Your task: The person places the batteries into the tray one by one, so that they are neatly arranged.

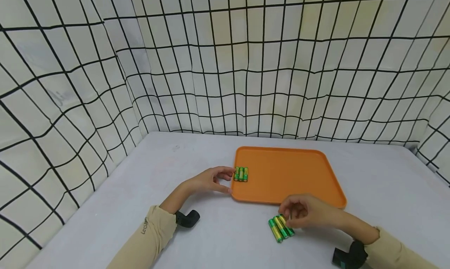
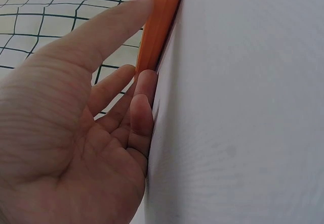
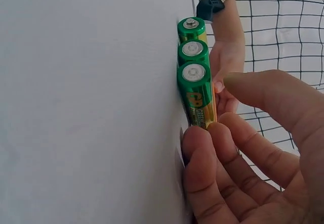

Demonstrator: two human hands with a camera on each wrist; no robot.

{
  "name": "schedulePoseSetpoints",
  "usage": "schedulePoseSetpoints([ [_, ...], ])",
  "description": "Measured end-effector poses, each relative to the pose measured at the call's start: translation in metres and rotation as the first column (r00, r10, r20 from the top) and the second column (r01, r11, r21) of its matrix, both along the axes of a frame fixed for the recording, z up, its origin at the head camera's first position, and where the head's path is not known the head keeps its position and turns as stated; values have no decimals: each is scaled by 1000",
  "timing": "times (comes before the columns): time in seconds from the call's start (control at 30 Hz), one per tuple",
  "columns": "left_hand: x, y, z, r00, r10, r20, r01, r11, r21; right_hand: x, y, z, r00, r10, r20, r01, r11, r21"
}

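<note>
1. On the white tablecloth, near the closer edge of the orange tray: three green-and-gold GP batteries, lying flat side by side at a slant. Toward the right wrist camera, one nubbed end and two flat ends.
2. Inside the tray, along its left rim: a second battery trio, parallel and close together.
3. Beside that trio: the left hand, loosely bent and gripping nothing, with thumb tip against the tray's rim.
4. Over the slanted row: the right hand, fingers bent and fingertips at the nearest battery, thumb apart from it; no pinch visible.
5. Probably rigid, fairly dense for such slim cylinders, smooth-wrapped and not fragile, but prone to roll. Best taken across the barrel at mid-length, thumb opposite forefinger, starting with an outer battery.
6. Hidden: part of the slanted row behind right-hand fingers in the head view; the tray batteries altogether in the left wrist view. Cut off by fingers: the smaller lettering below "GP". Hard to make out: any contact between left fingertips and the outermost tray battery.
</note>
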State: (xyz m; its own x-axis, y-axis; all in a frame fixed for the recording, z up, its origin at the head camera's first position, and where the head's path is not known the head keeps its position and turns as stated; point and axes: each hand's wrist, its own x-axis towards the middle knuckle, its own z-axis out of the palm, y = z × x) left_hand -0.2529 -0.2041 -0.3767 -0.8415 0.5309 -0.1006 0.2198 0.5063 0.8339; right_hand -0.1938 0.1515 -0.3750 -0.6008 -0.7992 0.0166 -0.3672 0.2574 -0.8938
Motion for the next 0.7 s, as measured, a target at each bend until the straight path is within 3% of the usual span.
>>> schedulePoseSetpoints([
  [0.3, 0, 0, 0, 1000, -4, 8, 4, 1000, 2, 3, 2, 0, 995, 75, -67, -74, 997, 20],
  [0.7, 1, 1, -1, 1000, 0, 4, 0, 1000, 8, 3, 4, -2, 989, 94, -111, -89, 995, 46],
])
